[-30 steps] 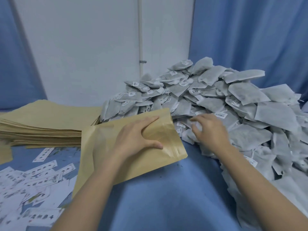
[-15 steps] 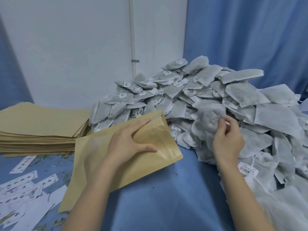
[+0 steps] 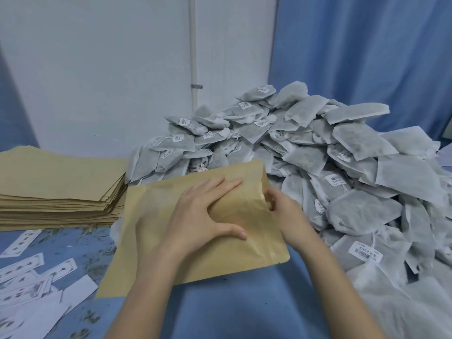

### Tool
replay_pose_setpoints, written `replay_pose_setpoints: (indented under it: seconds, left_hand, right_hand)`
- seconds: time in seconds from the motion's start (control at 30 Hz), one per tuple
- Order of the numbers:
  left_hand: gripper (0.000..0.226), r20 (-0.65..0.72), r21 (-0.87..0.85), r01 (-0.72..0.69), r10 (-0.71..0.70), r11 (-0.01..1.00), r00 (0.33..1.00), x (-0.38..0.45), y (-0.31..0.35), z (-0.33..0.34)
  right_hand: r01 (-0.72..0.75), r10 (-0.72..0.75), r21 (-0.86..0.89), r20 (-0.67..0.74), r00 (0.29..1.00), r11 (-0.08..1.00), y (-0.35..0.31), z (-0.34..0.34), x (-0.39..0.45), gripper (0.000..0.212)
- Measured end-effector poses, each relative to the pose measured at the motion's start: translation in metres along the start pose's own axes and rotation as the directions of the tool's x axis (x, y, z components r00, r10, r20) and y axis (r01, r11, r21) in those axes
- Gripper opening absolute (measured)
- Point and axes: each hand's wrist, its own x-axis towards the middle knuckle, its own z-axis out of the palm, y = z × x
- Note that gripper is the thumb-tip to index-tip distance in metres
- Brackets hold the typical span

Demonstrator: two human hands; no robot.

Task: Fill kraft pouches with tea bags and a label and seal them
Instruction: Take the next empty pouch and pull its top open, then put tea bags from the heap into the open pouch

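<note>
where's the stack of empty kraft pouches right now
In the head view the stack of kraft pouches sits at far left, behind the scattered labels.

Near edge: bare blue cloth tabletop (image 3: 234,309) between the two forearms, open from the front.
Centre: flat tan kraft pouch (image 3: 151,241) lies across the cloth, left hand (image 3: 203,216) spread on top, right hand (image 3: 283,211) at its right-hand mouth.
Right: big heap of grey-white filter-paper tea bags (image 3: 342,167) rises close against the pouch mouth and spills to the near right corner, closing that side.
Left rear: tall stack of flat tan kraft pouches (image 3: 58,192), its corner just beside the centre pouch.
Left front: scattered white printed paper labels (image 3: 29,285) lie flat, low.
Behind: white wall (image 3: 97,69) and blue curtain (image 3: 367,57).
</note>
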Motion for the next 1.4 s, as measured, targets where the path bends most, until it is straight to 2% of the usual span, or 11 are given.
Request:
replay_pose_setpoints:
  seconds: [0.1,0.17,0.23,0.33,0.53,0.73,0.87,1.0,1.07,1.23,1.4]
  left_hand:
    - [0.092,0.049,0.045,0.014,-0.017,0.999,0.999,0.001,0.003,0.004]
    - [0.091,0.046,0.057,0.027,-0.030,0.998,0.999,0.000,0.002,0.007]
    - [0.090,0.045,0.061,0.035,-0.038,0.997,0.998,0.001,0.000,0.008]
    - [0.090,0.042,0.063,0.042,-0.045,0.997,0.998,0.004,-0.002,0.011]
    - [0.089,0.027,0.059,0.047,-0.048,0.997,0.998,0.005,-0.005,0.013]
    - [0.087,0.006,0.037,0.056,-0.056,0.998,0.998,0.005,-0.004,0.011]
    - [0.087,-0.010,0.029,0.063,-0.063,0.998,0.998,0.005,-0.006,0.010]
    - [0.087,-0.013,0.022,0.063,-0.062,0.998,0.998,0.005,-0.007,0.009]
    - [0.087,-0.011,0.023,0.058,-0.058,0.998,0.998,0.005,-0.008,0.010]
    - [0.087,-0.005,0.025,0.061,-0.061,0.998,0.998,0.005,-0.008,0.010]
    - [0.087,0.008,0.031,0.058,-0.059,0.998,0.998,0.005,-0.009,0.011]
  right_hand:
    - [0.109,-0.137,-0.208,-0.125,0.983,0.972,0.006,-0.002,0.000,0.008]
    - [0.084,-0.185,-0.295,-0.336,0.923,0.952,0.017,-0.013,0.002,0.024]
    - [-0.071,-0.219,-0.542,-0.450,0.866,0.837,0.033,-0.025,0.006,0.033]
    - [-0.296,-0.044,-0.708,-0.418,0.907,0.641,0.052,-0.036,0.010,0.057]
    - [-0.367,0.047,-0.727,-0.419,0.907,0.580,0.061,-0.036,0.013,0.071]
    - [-0.216,-0.111,-0.652,-0.422,0.900,0.727,0.051,-0.039,0.015,0.044]
    - [-0.041,-0.182,-0.453,-0.438,0.880,0.891,0.036,-0.040,0.016,0.026]
    - [-0.253,-0.038,-0.670,-0.388,0.921,0.698,0.052,-0.032,0.016,0.080]
    - [-0.345,0.000,-0.728,-0.428,0.904,0.592,0.060,-0.027,0.014,0.086]
    - [-0.384,0.058,-0.512,-0.542,0.839,0.769,0.063,-0.021,0.017,0.088]
    - [-0.337,-0.014,-0.553,-0.535,0.845,0.762,0.069,-0.029,0.019,0.057]
